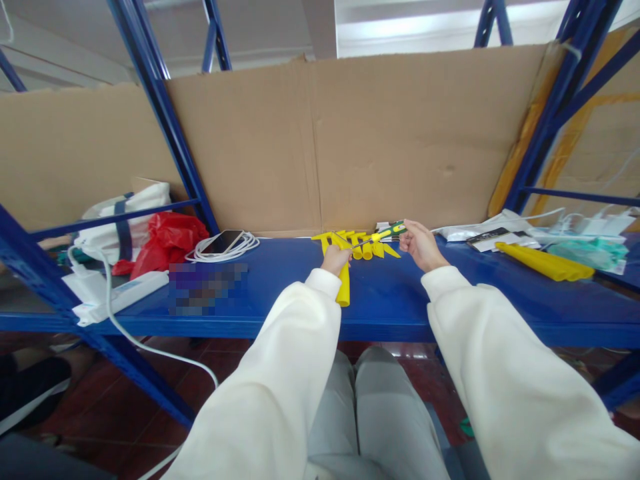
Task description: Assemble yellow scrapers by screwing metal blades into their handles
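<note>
The grip of the right hand (pixel 421 245) is closed on the butt of a green-and-yellow-handled screwdriver (pixel 390 231), while the grip of the left hand (pixel 336 259) appears clamped around a yellow tubular plastic piece (pixel 343 288), whose lower end shows below the fingers, pointing to the front edge of the blue desk (pixel 285 287). The piece is left of the middle of the desk, between its front and back edges; the screwdriver slants down and left to the left hand, and whether its tip touches the plastic is hidden at this size. To work well here, the left hand should brace the piece firmly, with the fingers clear of the tip's path in case the blade slips. The shaft looks best brought into line with whatever it bears on, since a slanted tip could skid; steady pressure along the axis, with small wrist turns, would suit plastic that may mark or crack if forced. The row of yellow plastic pieces (pixel 367 252) sits just beside the hands, toward the back edge and the cardboard panel (pixel 240 147), so the elbows and the left-hand piece should swing toward the front edge rather than into them.
</note>
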`<state>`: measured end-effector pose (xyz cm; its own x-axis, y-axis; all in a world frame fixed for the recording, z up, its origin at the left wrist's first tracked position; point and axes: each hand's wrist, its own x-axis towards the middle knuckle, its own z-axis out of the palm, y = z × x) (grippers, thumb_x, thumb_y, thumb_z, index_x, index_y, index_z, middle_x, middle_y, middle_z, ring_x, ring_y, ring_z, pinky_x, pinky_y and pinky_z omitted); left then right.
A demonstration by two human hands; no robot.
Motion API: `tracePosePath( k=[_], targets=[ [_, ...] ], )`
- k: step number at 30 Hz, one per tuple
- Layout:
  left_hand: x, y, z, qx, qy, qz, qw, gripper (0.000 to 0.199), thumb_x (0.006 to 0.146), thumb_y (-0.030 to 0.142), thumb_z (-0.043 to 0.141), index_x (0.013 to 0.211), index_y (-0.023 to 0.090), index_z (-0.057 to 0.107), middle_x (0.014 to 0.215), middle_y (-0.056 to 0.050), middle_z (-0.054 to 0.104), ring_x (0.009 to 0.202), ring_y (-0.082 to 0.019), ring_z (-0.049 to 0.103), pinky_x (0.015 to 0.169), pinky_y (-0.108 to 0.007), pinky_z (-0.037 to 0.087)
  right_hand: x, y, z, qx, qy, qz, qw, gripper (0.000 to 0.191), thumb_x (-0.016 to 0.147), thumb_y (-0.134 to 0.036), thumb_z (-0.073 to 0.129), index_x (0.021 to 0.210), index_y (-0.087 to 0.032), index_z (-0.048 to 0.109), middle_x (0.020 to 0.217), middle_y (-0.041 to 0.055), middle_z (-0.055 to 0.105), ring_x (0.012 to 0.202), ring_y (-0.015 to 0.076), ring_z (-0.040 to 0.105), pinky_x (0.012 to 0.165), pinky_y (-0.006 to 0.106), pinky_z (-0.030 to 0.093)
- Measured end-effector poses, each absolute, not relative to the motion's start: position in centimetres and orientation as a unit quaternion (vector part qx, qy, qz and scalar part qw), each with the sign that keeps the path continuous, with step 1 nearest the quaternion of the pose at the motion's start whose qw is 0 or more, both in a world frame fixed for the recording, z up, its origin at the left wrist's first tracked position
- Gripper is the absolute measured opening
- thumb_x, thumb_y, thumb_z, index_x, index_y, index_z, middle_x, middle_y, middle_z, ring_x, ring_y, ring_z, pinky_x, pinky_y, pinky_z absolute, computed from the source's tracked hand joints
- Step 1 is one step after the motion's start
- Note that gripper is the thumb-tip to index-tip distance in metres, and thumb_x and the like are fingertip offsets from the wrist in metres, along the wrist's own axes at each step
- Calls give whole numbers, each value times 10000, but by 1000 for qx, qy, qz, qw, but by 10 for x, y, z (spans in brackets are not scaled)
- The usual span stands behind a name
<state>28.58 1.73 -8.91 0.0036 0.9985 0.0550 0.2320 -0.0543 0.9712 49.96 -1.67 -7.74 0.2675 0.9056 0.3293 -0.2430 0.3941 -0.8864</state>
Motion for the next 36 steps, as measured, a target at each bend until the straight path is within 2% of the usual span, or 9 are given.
tracePosePath(
  k=[5,9,13,22,30,36],
  targets=[
    [286,19,-90,567,545,452,421,152,803,36,672,743,167,720,558,-18,632,631,-216,705,658,-298,574,498,-19,-76,-350,-463,415,700,391,819,-424,905,829,-252,553,585,-53,587,477,107,519,428,190,398],
    [286,19,-89,567,544,449,424,145,818,46,666,763,163,730,545,-12,617,618,-206,694,646,-287,571,499,-16,-77,-354,-456,396,714,468,765,-452,957,810,-252,537,558,-82,527,455,89,482,414,188,370],
    [287,16,-88,571,542,450,421,157,818,31,657,742,152,724,532,-6,596,588,-190,668,622,-274,562,498,-16,-76,-357,-444,389,724,524,717,-478,978,765,-243,513,562,-82,536,445,70,458,402,181,357],
    [286,15,-87,572,541,450,423,181,797,19,662,694,161,709,530,-11,596,614,-205,682,627,-286,564,498,-17,-77,-375,-450,393,709,517,743,-501,951,789,-264,494,460,-119,408,394,85,389,377,180,310],
    [286,19,-90,563,536,459,429,208,780,1,668,664,173,685,540,-12,589,620,-208,683,638,-297,559,499,-23,-72,-346,-464,444,684,430,865,-496,859,784,-247,517,583,-46,584,494,106,515,453,202,407],
    [285,21,-91,561,535,461,432,198,764,24,708,649,180,670,553,-18,604,623,-216,696,651,-301,560,499,-20,-74,-340,-461,417,706,479,785,-492,930,779,-252,516,585,-73,516,475,102,486,427,213,375]
  ],
)
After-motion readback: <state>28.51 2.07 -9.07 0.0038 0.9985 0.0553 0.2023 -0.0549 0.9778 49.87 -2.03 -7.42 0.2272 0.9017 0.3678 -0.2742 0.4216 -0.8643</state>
